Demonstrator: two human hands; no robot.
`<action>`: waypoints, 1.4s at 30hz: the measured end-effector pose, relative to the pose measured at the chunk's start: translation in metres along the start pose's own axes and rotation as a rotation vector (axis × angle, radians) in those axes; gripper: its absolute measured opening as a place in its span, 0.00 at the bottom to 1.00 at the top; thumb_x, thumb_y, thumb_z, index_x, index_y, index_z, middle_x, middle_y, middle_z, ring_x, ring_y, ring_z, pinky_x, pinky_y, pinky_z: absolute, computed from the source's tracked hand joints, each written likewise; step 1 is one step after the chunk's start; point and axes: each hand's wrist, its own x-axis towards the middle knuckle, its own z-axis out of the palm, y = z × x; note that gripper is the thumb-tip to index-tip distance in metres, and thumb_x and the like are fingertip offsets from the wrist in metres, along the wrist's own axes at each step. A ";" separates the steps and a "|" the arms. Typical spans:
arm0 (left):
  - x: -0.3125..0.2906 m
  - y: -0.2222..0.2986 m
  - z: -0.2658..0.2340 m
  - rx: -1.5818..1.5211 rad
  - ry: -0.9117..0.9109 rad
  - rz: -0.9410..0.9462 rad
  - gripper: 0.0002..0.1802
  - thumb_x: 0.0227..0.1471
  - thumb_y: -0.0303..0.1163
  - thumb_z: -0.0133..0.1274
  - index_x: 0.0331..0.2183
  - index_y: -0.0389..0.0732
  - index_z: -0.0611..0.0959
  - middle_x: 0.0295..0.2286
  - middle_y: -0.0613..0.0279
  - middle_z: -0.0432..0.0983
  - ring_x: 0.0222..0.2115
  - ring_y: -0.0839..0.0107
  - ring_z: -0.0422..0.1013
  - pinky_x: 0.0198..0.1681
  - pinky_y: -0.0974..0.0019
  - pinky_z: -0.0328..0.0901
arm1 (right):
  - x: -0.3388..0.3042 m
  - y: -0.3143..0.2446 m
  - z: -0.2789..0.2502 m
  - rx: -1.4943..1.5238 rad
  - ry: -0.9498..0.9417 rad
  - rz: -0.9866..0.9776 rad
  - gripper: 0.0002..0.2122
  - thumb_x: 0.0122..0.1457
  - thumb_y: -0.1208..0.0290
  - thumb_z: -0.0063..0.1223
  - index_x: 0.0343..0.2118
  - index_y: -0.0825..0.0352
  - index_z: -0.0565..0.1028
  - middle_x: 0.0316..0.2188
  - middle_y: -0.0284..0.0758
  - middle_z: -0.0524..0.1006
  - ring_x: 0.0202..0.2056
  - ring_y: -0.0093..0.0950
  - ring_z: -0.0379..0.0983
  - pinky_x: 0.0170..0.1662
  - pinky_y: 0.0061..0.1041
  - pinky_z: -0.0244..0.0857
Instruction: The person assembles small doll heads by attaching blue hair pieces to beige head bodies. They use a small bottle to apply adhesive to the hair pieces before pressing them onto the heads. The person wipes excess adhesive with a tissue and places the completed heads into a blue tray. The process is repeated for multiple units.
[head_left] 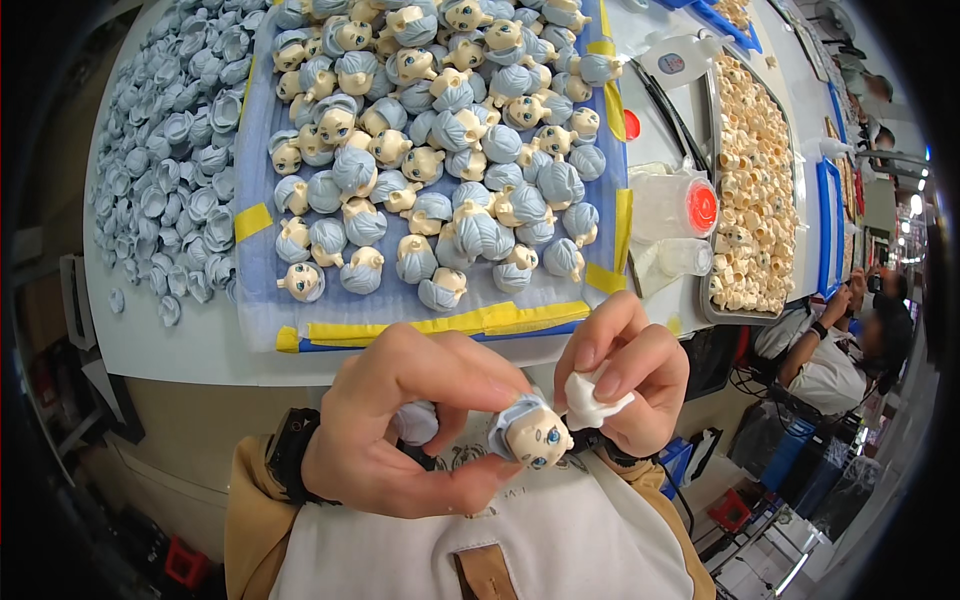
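A: Where is the doll head (532, 432)?

B: Down by the chest, below the desk (180, 345) edge. The left hand (405, 425) pinches it by its blue hair, face up.

A: And the right hand (625, 375)?

B: It grips a white wad (592, 400), touching the head's side. I think it is the wiping step (the face has big blue eyes and pale skin). Next calls for a soft rub.

A: What's behind?

B: A tray (262, 260) full of the same heads.

left hand (400, 430): pinches doll head (535, 435)
right hand (625, 375): presses white wipe (590, 400) to it
tray (300, 335): doll heads piled
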 end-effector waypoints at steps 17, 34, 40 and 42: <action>-0.004 0.001 0.002 0.294 0.041 0.033 0.23 0.36 0.25 0.61 0.34 0.36 0.67 0.27 0.49 0.73 0.14 0.87 0.56 0.15 0.83 0.52 | 0.002 0.011 0.014 -0.662 -0.070 -0.590 0.16 0.34 0.84 0.57 0.32 0.64 0.78 0.25 0.32 0.67 0.18 0.23 0.62 0.18 0.17 0.54; -0.007 0.002 -0.002 0.087 -0.073 -0.187 0.17 0.44 0.25 0.50 0.36 0.30 0.66 0.28 0.44 0.73 0.22 0.76 0.68 0.25 0.75 0.64 | 0.004 0.010 0.008 -0.730 -0.130 -0.757 0.14 0.32 0.81 0.60 0.28 0.66 0.77 0.25 0.35 0.68 0.19 0.25 0.64 0.17 0.19 0.55; -0.007 0.003 0.000 -0.016 -0.030 -0.236 0.17 0.42 0.26 0.50 0.37 0.31 0.70 0.28 0.50 0.73 0.20 0.78 0.66 0.22 0.76 0.61 | 0.002 0.010 0.009 -0.731 -0.106 -0.771 0.14 0.31 0.81 0.60 0.27 0.66 0.77 0.25 0.35 0.68 0.18 0.25 0.64 0.17 0.18 0.55; -0.010 -0.003 0.005 -0.069 0.062 -0.217 0.20 0.36 0.24 0.53 0.38 0.35 0.75 0.29 0.61 0.75 0.14 0.85 0.58 0.15 0.80 0.54 | 0.003 0.009 0.010 -0.724 -0.109 -0.766 0.14 0.31 0.81 0.60 0.27 0.66 0.77 0.25 0.35 0.68 0.18 0.24 0.63 0.17 0.18 0.54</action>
